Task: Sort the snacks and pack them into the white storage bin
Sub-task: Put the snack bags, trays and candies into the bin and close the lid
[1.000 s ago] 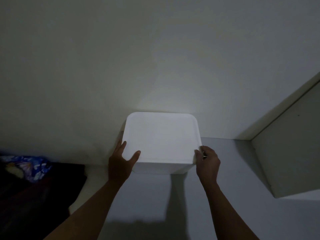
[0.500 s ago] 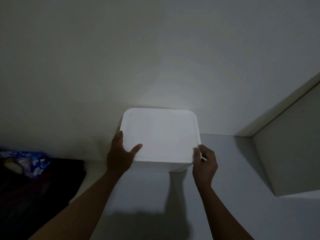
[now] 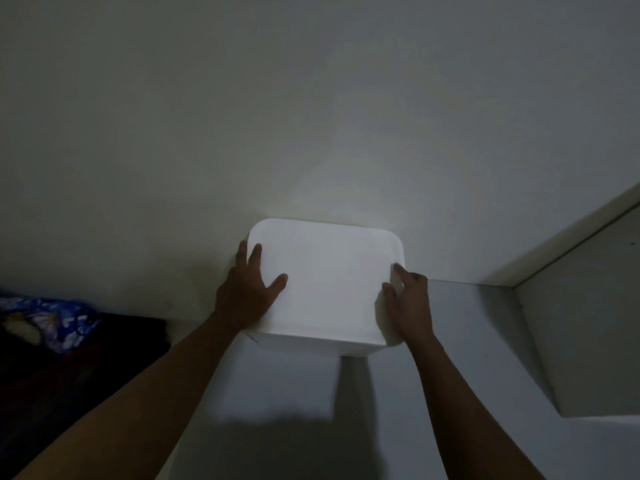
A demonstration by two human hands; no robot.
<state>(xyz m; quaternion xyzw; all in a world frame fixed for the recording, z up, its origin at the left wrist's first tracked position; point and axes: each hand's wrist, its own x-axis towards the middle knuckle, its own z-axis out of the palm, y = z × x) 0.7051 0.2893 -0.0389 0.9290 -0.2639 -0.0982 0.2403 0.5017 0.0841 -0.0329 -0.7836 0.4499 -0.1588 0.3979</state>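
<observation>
The white storage bin (image 3: 329, 278), a rounded white box with its lid on, stands on a pale surface against the wall. My left hand (image 3: 247, 292) lies on its left edge, thumb spread over the lid and fingers down the side. At the bin's right front corner my right hand (image 3: 408, 303) grips the side, fingertips on the lid's edge. No snacks are in view; the bin's inside is hidden by the lid.
A plain wall (image 3: 311, 116) rises directly behind the bin. A pale cabinet panel (image 3: 581, 323) juts in at the right. At the left lies dark cloth (image 3: 69, 368) with a blue patterned fabric (image 3: 52, 320). The room is dim.
The bin has shifted slightly away toward the wall. My left hand slid further along its left edge, and my right hand moved up onto the right corner.
</observation>
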